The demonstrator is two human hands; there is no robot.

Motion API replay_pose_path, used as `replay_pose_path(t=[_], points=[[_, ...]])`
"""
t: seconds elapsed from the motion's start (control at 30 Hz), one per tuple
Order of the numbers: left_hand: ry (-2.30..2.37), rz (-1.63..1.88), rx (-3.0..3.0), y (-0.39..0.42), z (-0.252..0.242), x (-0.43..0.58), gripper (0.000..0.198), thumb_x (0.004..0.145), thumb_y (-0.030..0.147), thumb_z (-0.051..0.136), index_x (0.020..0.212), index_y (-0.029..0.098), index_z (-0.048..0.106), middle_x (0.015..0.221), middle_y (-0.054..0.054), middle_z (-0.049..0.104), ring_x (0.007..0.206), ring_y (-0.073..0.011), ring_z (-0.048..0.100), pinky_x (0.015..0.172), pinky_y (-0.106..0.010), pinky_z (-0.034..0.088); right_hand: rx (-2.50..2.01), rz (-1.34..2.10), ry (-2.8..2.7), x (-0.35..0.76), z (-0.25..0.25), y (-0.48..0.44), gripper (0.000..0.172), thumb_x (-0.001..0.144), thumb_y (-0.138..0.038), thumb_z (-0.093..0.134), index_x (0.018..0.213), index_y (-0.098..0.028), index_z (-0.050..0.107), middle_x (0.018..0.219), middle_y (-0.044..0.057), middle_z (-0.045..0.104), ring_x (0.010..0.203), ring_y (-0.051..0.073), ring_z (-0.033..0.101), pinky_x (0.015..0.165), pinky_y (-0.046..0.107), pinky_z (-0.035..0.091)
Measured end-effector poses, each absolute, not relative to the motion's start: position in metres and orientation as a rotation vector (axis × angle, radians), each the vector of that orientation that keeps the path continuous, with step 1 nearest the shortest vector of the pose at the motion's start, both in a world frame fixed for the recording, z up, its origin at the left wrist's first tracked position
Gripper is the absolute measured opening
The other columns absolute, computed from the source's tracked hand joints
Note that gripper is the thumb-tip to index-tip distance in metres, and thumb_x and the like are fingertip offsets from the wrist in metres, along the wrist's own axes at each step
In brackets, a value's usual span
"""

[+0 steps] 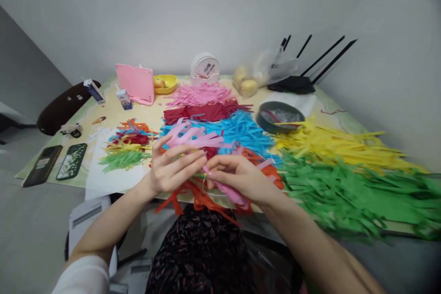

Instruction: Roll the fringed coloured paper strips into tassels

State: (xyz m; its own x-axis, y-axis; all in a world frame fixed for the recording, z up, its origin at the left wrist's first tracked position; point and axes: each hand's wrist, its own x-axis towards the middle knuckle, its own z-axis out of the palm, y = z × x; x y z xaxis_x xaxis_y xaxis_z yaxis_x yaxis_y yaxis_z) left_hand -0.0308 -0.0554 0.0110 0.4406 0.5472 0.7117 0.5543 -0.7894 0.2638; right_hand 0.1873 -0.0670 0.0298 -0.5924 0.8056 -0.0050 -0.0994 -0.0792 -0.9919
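Note:
A pink fringed paper tassel is stretched between my two hands near the front edge of the table. My left hand has its fingers long and close together against the tassel, with pink strips fanning out behind them. The thumb is mostly hidden. My right hand pinches the narrow twisted middle of the tassel, and more pink strips hang below that palm. Beneath my hands lie orange fringed strips, and a thin pale string loops close to the right fingertips.
Blue, dark red, yellow and green fringed paper cover much of the table. A round dark tin, a router, a pink tablet case, a yellow bowl and two phones stand around.

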Motion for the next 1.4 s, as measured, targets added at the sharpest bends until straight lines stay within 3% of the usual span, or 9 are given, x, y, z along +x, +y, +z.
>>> replay_pose_path(t=[0.3,0.43,0.57,0.67,0.77,0.83,0.93,1.27,1.4], points=[[-1.475,-2.334,-2.561,-0.050,0.026,0.015,0.016,0.090,0.031,0.066,0.092,0.024,0.080,0.097,-0.007,0.078,0.102,-0.0224,0.069,0.092,-0.037,0.053,-0.746,1.208,-1.531,0.173,0.049,-0.060,0.016,0.090,-0.035,0.066,0.098,-0.022,0.071,0.080,0.003,0.076,0.077,0.017,0.073,0.071,0.028,0.058],[-1.438,-2.592,-2.595,-0.032,0.029,0.019,0.016,0.086,0.033,0.071,0.097,0.025,0.080,0.111,-0.008,0.076,0.110,-0.0229,0.068,0.097,-0.036,0.052,-0.763,1.070,-1.501,0.169,0.055,-0.044,0.010,0.090,-0.026,0.064,0.100,-0.022,0.064,0.092,0.002,0.075,0.084,0.014,0.073,0.076,0.025,0.057],[-1.458,-2.749,-2.298,-0.007,0.027,0.022,0.008,0.080,0.028,0.077,0.087,0.025,0.081,0.101,-0.004,0.078,0.100,-0.0180,0.071,0.094,-0.030,0.053,-0.737,0.807,-1.741,0.173,0.056,-0.017,0.015,0.092,-0.020,0.058,0.104,-0.023,0.066,0.103,0.002,0.074,0.093,0.014,0.071,0.086,0.026,0.055],[-1.575,-2.759,-1.938,0.008,0.029,0.012,0.006,0.079,0.027,0.077,0.082,0.022,0.079,0.087,-0.002,0.078,0.083,-0.0145,0.072,0.085,-0.027,0.056,-0.932,0.579,-1.899,0.209,0.055,0.030,0.022,0.093,-0.026,0.057,0.112,-0.022,0.068,0.112,0.004,0.074,0.101,0.017,0.069,0.092,0.030,0.053],[-1.643,-2.784,-1.730,0.017,0.033,-0.006,0.009,0.075,0.028,0.080,0.082,0.022,0.078,0.079,0.001,0.075,0.076,-0.0123,0.069,0.081,-0.025,0.055,-1.762,0.304,-1.808,0.273,0.047,0.092,0.033,0.102,-0.029,0.041,0.120,-0.019,0.067,0.123,0.006,0.071,0.111,0.016,0.065,0.097,0.026,0.047],[-1.676,-2.786,-1.728,0.021,0.035,-0.015,0.011,0.073,0.029,0.081,0.081,0.022,0.077,0.076,0.002,0.074,0.077,-0.0127,0.068,0.082,-0.025,0.055,-2.010,0.331,-1.773,0.315,0.035,0.127,0.032,0.101,-0.025,0.045,0.115,-0.008,0.068,0.120,0.017,0.069,0.112,0.022,0.064,0.098,0.031,0.047],[-1.783,-2.676,-1.816,0.023,0.035,-0.016,0.013,0.072,0.030,0.081,0.080,0.021,0.076,0.074,0.001,0.073,0.073,-0.0140,0.068,0.077,-0.026,0.056,-2.222,0.438,-1.781,0.353,0.008,0.159,0.030,0.095,-0.031,0.061,0.118,-0.012,0.065,0.121,0.014,0.065,0.106,0.023,0.065,0.092,0.039,0.054],[-1.967,-2.345,-2.232,0.028,0.033,-0.003,0.020,0.078,0.035,0.075,0.089,0.019,0.080,0.092,-0.006,0.078,0.086,-0.0185,0.071,0.082,-0.029,0.056,-2.186,0.470,-1.741,0.358,-0.027,0.174,0.036,0.094,-0.035,0.064,0.122,-0.012,0.061,0.122,0.012,0.063,0.105,0.022,0.065,0.089,0.039,0.056],[-2.003,-2.273,-2.245,0.020,0.037,-0.007,0.016,0.079,0.032,0.076,0.085,0.018,0.078,0.083,-0.005,0.078,0.079,-0.0178,0.071,0.078,-0.028,0.056,-1.930,0.344,-1.622,0.364,-0.007,0.163,0.024,0.094,-0.032,0.061,0.093,-0.011,0.072,0.094,0.012,0.073,0.085,0.019,0.069,0.075,0.033,0.053]])
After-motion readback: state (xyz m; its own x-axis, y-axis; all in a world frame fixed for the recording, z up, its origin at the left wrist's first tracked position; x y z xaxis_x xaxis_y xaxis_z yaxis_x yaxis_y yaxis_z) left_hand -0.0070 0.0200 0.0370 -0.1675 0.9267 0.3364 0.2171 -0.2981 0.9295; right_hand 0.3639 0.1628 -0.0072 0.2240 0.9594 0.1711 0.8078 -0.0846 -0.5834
